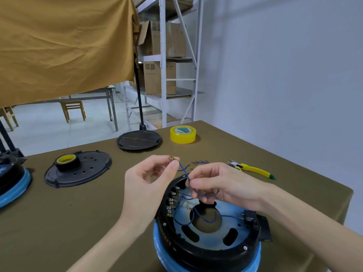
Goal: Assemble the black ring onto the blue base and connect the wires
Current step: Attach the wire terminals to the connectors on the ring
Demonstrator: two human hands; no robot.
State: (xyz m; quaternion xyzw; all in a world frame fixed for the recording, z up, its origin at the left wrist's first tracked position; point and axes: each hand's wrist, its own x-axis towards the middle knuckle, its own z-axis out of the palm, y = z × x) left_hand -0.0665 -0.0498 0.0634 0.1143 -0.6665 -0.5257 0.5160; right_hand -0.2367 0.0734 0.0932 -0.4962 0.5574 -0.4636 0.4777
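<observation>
At the near edge of the olive cloth-covered table [82, 222] I see the black plastic ring [206, 254] already seated on the round blue base [167, 250], several thin blue wires [198, 214] running to its terminals. My left hand [149, 185] pinches a brass connector [171, 158] on a loose blue wire; my right hand [220, 183] pinches that wire lower down. I judge wiring remains. Beyond lie yellow-handled cutters [255, 170], two black plates, yellow tape roll [183, 134], then shelving, boxes and ochre curtain.
</observation>
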